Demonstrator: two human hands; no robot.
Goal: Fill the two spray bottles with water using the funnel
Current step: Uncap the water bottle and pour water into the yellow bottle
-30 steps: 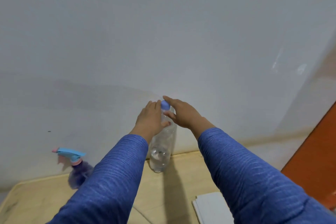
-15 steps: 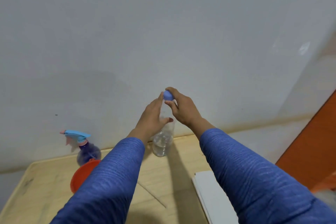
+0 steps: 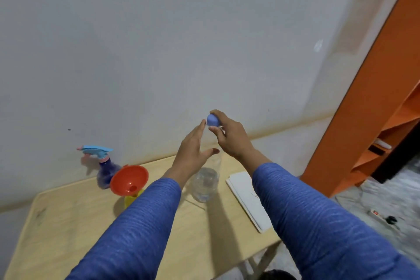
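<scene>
Fingers (image 3: 216, 130) pinch round blue cap (image 3: 213, 120) atop clear ribbed bottle (image 3: 205, 183).

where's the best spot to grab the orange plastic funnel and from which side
Probably the orange plastic funnel by its wide round rim, pinched from above on the near side. Its cone opens upward and its spout sits in a yellow bottle, so lifting straight up should free it.

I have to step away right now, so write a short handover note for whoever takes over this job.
Right hand pinches the blue cap at the top of the clear water bottle. Left hand is open, fingers straight alongside the bottle.
Purple spray bottle stands by the wall, sprayer on. Orange funnel sits in a yellow container beside it.
Done: funnel placed. Left: take the cap off, pour. No water seen poured.
</scene>
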